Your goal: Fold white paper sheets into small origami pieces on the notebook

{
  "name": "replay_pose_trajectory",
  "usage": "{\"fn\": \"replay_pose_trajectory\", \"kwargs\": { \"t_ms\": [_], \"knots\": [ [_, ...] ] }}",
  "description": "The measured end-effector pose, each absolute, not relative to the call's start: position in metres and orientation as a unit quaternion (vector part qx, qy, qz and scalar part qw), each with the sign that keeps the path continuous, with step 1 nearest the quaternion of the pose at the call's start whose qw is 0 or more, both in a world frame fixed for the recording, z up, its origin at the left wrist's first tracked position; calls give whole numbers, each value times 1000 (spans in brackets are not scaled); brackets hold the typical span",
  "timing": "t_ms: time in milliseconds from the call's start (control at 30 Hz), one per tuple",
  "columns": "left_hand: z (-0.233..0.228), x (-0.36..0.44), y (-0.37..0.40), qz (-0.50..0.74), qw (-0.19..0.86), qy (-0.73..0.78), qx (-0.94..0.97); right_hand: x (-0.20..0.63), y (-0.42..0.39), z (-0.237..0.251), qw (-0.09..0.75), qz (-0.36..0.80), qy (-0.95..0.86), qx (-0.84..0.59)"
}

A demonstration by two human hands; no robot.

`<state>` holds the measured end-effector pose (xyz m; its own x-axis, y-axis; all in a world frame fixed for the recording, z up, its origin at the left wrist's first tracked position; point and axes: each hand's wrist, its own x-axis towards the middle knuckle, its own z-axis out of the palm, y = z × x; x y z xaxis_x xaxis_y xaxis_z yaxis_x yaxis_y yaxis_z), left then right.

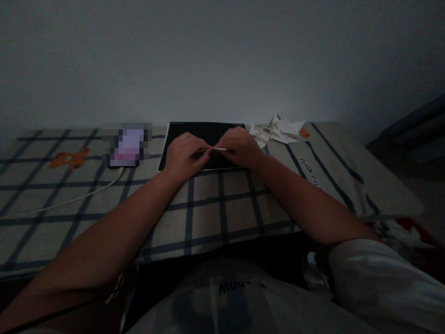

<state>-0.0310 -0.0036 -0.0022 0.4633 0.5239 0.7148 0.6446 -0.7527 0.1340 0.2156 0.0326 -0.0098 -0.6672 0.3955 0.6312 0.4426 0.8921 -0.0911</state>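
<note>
Over a black sheet [222, 129] with a pale edge and rows of small holes along its top, my two hands meet at the fingertips. My left hand [187, 155] is closed in a pinch at one end of a thin white strip, which looks like paper [219, 149]. The fingers of my right hand [239, 146] are closed round the same strip from the other side. Most of the strip is hidden by the fingers, and the dim light blurs its detail.
A checked cloth [205, 222] covers the table against the wall. On the left lie an orange cut-out shape [70, 158] and a phone [128, 146] with a white cable [86, 195]. Crumpled paper scraps [278, 130] lie at the back right. A clear bottle [314, 273] is below the front edge.
</note>
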Motion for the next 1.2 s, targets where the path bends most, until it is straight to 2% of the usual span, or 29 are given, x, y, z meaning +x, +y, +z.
{"fn": "replay_pose_trajectory", "kwargs": {
  "t_ms": [467, 967, 1200],
  "knots": [
    [0, -27, -8, -343, 108, -384, -851, 215, 33, -10, 304, -53, -928, -210],
    [4, -30, -5, -320, 162, -342, -869, 214, 25, 1, 254, -110, -939, -203],
    [0, -29, -5, -331, 133, -352, -866, 213, 26, -1, 267, -102, -937, -203]
  ]
}}
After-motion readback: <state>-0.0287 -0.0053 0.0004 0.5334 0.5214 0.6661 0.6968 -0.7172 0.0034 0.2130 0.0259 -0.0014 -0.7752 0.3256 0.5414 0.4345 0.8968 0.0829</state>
